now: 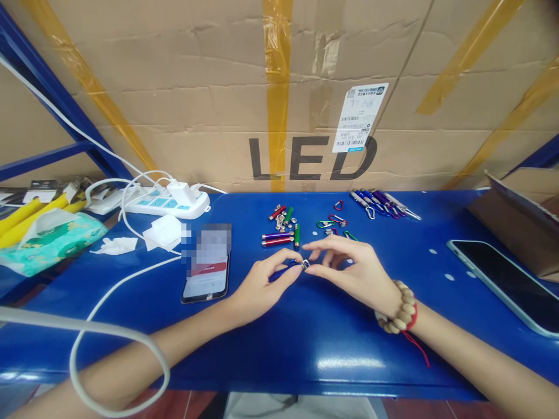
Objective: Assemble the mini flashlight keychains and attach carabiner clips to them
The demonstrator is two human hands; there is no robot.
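Pinched between thumb and index finger of my left hand (pixel 262 285) is a small blue keychain flashlight (pixel 279 272). Its silver end piece (pixel 305 264) sticks out past the fingertips, with a blue clip loop beside it. My right hand (pixel 349 262) faces it from the right, thumb tip at the silver end piece and index finger raised apart from the thumb. Just beyond the hands lie purple and red tubes (pixel 278 239), a green tube (pixel 297 237) and several small metal parts (pixel 280 223). Coloured carabiner clips (pixel 325 223) lie behind my right hand.
Several flashlights with clips (pixel 379 202) lie along the back. A lit phone (pixel 207 276) is on the left, a dark-screened phone (pixel 506 285) on the right. A power strip (pixel 174 205), a looping white cable (pixel 117 334) and a tissue pack (pixel 52 238) occupy the left side. Cardboard (pixel 196 105) stands behind.
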